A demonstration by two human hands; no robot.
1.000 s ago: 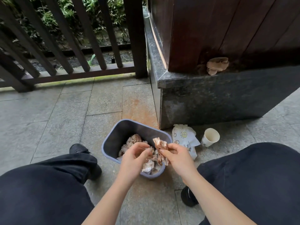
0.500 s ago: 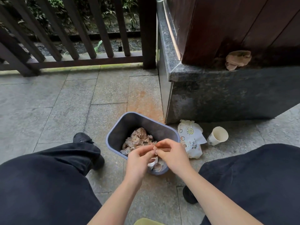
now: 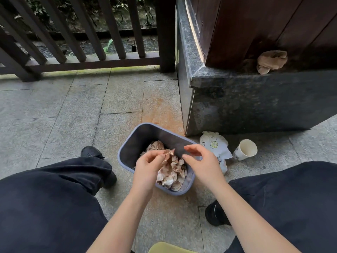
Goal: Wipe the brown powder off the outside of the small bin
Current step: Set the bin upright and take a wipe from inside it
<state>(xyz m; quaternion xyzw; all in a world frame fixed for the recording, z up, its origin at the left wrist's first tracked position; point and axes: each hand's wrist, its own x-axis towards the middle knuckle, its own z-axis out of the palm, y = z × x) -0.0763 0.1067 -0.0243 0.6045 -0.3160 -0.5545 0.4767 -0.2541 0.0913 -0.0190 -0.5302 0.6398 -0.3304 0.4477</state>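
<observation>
The person's left hand pinches a crumpled, brown-stained tissue between thumb and fingertips. The right hand hovers just beside it, fingers loosely curled and holding nothing. Both are above the small bin, grey-blue and filled with stained tissue wads, standing on the stone floor near the corner of a dark stone plinth. A tissue packet and a tipped paper cup lie along the plinth's foot.

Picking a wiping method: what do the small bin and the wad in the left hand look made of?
The small bin looks like moulded plastic, matte blue-grey: smooth walls, rounded rolled rim. The wad pinched by the left hand seems to be tissue paper, crumpled and brown-stained, like the pieces in the bin.
</observation>
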